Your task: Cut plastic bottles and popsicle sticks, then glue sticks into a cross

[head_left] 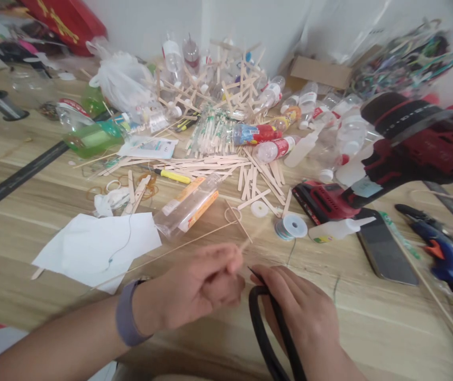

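Left hand (205, 283): fingers curled, pinching a thin stick (246, 244)
Right hand (304, 304): wrapped around a black looped handle (284, 333)

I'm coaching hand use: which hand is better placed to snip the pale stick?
Probably the right hand: it holds what look like black-handled scissors, pointed toward the left hand, which pinches the stick.

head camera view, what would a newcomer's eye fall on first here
Probably the bulky red-and-black power drill looming at the right, then the heap of plastic bottles and wooden sticks across the back of the table. In the lower middle, the left hand pinches a thin pale stick, while the right hand grips a tool with a black looped handle.
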Motion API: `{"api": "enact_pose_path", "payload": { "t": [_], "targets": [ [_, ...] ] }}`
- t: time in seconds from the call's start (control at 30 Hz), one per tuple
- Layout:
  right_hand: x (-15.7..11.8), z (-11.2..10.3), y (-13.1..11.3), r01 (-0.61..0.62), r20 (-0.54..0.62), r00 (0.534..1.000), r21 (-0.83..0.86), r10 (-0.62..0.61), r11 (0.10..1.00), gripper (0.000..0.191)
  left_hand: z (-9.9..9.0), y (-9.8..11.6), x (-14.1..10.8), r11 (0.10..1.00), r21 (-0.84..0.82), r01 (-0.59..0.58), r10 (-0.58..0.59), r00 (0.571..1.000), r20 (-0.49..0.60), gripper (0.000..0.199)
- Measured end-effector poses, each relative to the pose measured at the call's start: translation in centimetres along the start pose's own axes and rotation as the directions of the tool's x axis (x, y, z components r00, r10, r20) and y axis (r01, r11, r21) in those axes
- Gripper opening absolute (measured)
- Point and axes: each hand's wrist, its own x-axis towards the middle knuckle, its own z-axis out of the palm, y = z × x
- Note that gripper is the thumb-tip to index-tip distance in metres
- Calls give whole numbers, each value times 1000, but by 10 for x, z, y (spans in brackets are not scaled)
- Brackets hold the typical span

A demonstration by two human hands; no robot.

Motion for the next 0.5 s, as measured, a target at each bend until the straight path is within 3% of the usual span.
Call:
{"api": "enact_pose_path", "payload": {
  "t": [0.1,0.17,0.3,0.37,0.5],
  "targets": [
    [-4,2,-1,-57,-9,998,55,58,997,30,-7,2,1,980,-119,-158,155,987,-38,25],
    [-7,4,-2,-91,10,996,131,90,987,32,-10,2,1,981,8,-194,194,981,-15,25],
    [-9,4,-2,-125,59,992,195,115,973,34,-6,0,-2,934,337,-120,129,992,-6,31],
    [-10,4,-2,-135,65,990,193,125,972,33,-3,-1,-3,850,517,-100,148,987,-53,30],
    [-7,3,-2,-130,43,991,143,125,981,33,2,-2,-6,598,799,-56,247,962,-118,30]
  ]
}}
